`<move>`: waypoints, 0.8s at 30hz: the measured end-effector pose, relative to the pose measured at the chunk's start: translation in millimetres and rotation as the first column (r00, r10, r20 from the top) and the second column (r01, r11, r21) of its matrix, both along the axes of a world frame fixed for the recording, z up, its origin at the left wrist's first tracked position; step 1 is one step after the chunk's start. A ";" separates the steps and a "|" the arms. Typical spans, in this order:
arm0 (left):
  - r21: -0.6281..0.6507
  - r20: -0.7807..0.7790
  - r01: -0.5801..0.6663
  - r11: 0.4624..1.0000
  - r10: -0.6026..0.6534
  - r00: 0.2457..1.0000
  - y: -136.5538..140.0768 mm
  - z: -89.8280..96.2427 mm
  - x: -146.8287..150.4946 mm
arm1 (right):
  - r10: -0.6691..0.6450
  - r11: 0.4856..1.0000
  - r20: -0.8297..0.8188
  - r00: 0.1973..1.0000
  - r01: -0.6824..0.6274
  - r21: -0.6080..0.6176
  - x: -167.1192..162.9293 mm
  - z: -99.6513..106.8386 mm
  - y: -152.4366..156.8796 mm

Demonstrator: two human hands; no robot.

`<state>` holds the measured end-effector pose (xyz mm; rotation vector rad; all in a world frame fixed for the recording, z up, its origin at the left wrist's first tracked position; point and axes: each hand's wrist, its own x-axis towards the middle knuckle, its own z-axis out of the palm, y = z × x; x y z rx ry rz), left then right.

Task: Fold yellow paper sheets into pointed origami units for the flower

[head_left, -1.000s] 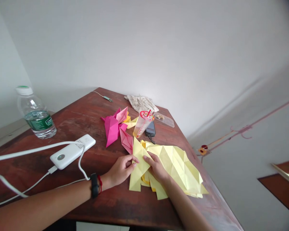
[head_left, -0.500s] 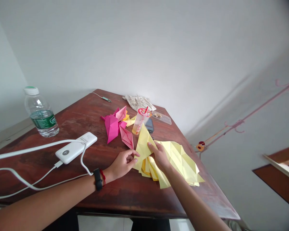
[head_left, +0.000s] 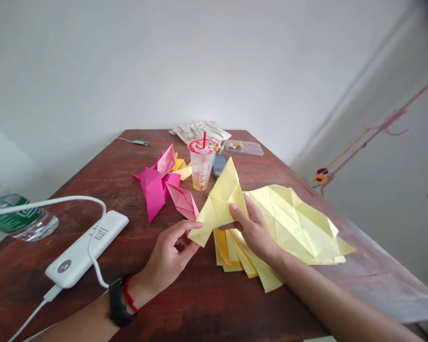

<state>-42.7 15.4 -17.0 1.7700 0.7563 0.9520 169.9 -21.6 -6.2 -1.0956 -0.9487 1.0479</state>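
Note:
A folded piece of pale yellow paper (head_left: 221, 197), creased into a pointed shape, is held up over the table between both hands. My left hand (head_left: 169, 256) pinches its lower left corner between thumb and fingers. On its right side, my right hand (head_left: 254, 228) grips it with the thumb in front and the fingers behind. Beneath and beside my right hand lies a stack of yellow paper sheets (head_left: 292, 218), the top ones marked with fold lines. Left of the held paper are folded pink and magenta paper pieces (head_left: 155, 192).
A plastic drink cup (head_left: 201, 166) with a red straw stands behind the paper. At left are a white power bank (head_left: 87, 249) with cables and a water bottle (head_left: 17, 213). A cloth (head_left: 199, 130) and a clear tray (head_left: 247, 147) sit at the table's (head_left: 92, 178) far end.
The view has turned and levelled. Both hands have lifted the yellow paper, and its lower left part now shows as a separate pointed flap. My left hand's fingers have closed on that corner.

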 end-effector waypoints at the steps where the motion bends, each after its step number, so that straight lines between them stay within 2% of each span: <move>1: -0.040 0.009 -0.008 0.999 0.009 1.000 2.0 0.7 -1.1 | 0.020 1.000 -0.009 1.000 -0.020 -0.004 -0.6 2.5 -0.8; 5: -0.158 0.040 -0.063 0.985 0.070 0.997 9.6 2.4 -3.0 | 0.107 0.994 -0.100 0.989 -0.109 -0.013 -2.2 7.9 0.6; 10: -0.181 0.035 -0.115 0.977 0.124 0.992 18.1 4.0 -3.9 | 0.194 0.981 -0.192 0.962 -0.194 0.019 -1.8 4.1 3.2; 19: -0.195 -0.056 -0.084 0.977 0.074 0.996 17.7 4.7 -2.3 | 0.214 0.974 -0.141 0.967 -0.221 -0.039 1.0 5.0 0.7; 24: -0.213 -0.026 -0.085 0.973 0.081 0.996 16.7 3.5 -2.5 | 0.186 0.978 -0.179 0.966 -0.199 -0.062 0.6 2.5 3.7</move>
